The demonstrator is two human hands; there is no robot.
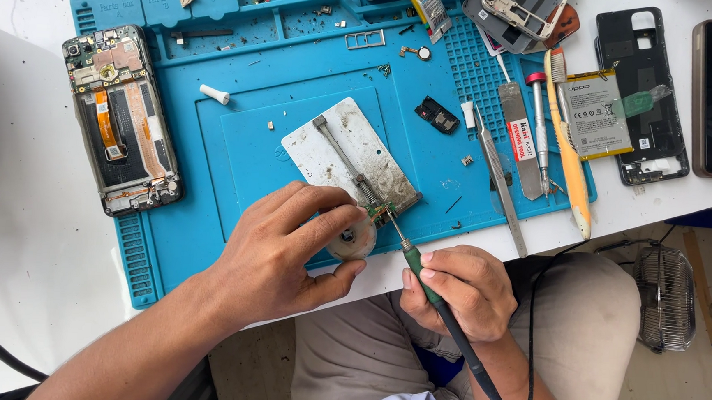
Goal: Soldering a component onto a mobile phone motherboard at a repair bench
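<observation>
Both hands meet low at centre: left hand [292,241] curled palm-down, right hand [459,287] closed in a pen-style grip.

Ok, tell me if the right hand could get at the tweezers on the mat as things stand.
Probably not right away: the right hand has its grip on the soldering iron, so it isn't free. The tweezers lie uncovered on the blue mat just above that hand, with nothing between them.

Single head-worn view, looking steeply down from above the person's own lap, close over the near edge of the white counter [8,228], blue work mat [236,135] filling the middle, floor at lower right
</observation>
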